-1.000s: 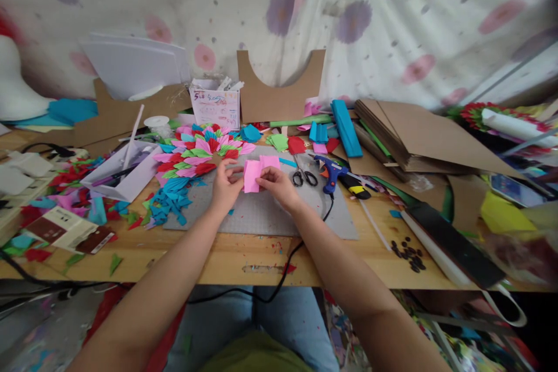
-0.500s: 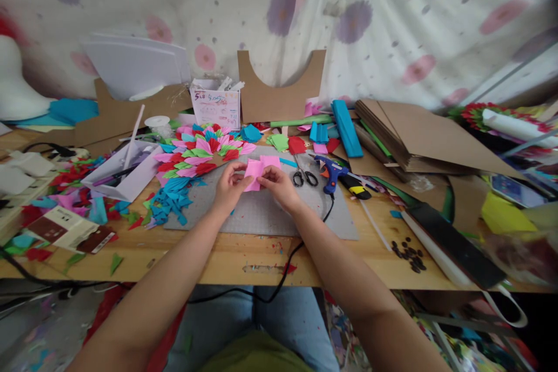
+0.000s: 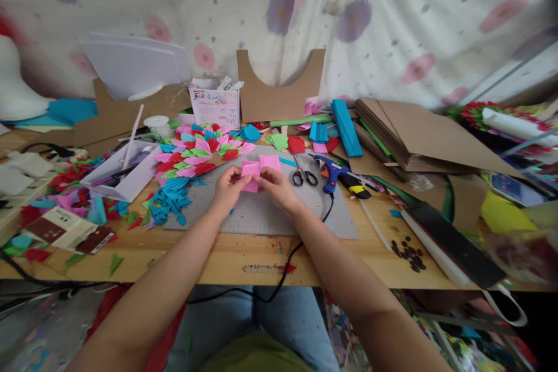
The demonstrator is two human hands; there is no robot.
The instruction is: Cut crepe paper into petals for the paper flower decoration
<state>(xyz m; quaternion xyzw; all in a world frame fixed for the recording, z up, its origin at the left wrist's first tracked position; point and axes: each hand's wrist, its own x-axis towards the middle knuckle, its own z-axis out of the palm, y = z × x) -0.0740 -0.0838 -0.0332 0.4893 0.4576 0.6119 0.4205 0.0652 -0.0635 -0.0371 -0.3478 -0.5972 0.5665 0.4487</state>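
Observation:
Both hands pinch a piece of pink crepe paper [image 3: 250, 170] above the grey cutting mat [image 3: 261, 221]. My left hand [image 3: 228, 190] grips its left side, thumb toward the middle. My right hand [image 3: 278, 189] holds the right side, its thumb close to the left thumb. Another pink paper piece [image 3: 272, 161] shows just behind the right fingers; whether the two are joined I cannot tell. Left of the hands spreads a cluster of pink, red, green and blue paper petals [image 3: 204, 148]. Black-handled scissors [image 3: 304, 178] and a blue glue gun [image 3: 330, 173] lie right of my right hand.
Blue paper scraps [image 3: 168, 200] and a white box [image 3: 124, 180] of tools lie to the left. Stacked cardboard sheets [image 3: 418, 133], a utility knife [image 3: 355, 187] and small dark discs [image 3: 410, 254] are on the right. The glue gun's black cord [image 3: 300, 247] crosses the table's front edge.
The pink paper between my hands has shifted slightly left and lies more level. My fingers have moved a little along it; the other things stay in place.

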